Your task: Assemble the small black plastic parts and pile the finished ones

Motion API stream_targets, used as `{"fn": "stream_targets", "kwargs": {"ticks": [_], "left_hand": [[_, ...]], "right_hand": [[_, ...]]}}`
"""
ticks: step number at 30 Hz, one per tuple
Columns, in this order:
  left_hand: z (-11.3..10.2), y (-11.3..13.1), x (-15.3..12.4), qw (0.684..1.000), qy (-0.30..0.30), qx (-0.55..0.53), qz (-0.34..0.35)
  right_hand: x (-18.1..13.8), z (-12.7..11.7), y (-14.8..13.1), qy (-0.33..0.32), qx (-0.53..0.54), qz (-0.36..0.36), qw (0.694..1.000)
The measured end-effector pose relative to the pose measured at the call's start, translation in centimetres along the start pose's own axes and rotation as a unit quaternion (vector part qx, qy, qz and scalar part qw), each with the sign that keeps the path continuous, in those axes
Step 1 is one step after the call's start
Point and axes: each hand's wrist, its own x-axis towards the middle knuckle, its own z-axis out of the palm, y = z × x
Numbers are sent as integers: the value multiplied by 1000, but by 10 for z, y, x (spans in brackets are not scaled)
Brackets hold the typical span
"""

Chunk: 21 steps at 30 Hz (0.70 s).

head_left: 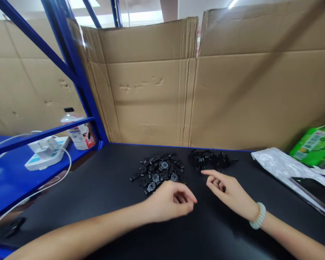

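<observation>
My left hand (169, 202) hovers over the black tabletop, just in front of a heap of small black parts (143, 177), several with grey spoked round faces. Its fingers curl toward the thumb, and whatever they may hold is too hidden to make out. To the right, my right hand (231, 193), with a pale coiled band (258, 216) on the wrist, has its index finger stretched out and its other fingers bent. Nothing shows between that index finger and the thumb. Its fingertip is close to a second pile of glossy black pieces (208, 159).
Cardboard panels (148, 90) stand behind the black table (113, 216). At left, a blue metal frame (83, 90) borders a shelf with a bottle (79, 135), a white power strip (48, 157) and cables. A silvery bag (278, 162), a dark phone-like slab (316, 195) and a green pack (312, 146) lie right.
</observation>
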Motion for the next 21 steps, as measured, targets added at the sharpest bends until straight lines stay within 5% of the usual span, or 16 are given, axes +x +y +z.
{"fn": "stream_targets", "kwargs": {"ticks": [4,13,18,21], "left_hand": [[33,-9,-6,999,-16,-33,25],[35,-5,-6,999,15,-8,43],[37,-8,-6,993,73,-91,3],[36,-10,-5,980,107,-169,-16]], "right_hand": [[10,-9,15,12,-140,-40,989],[19,1,18,21,-155,-57,986],[11,-3,6,62,64,-5,996],[1,-1,-11,32,248,41,967]]}}
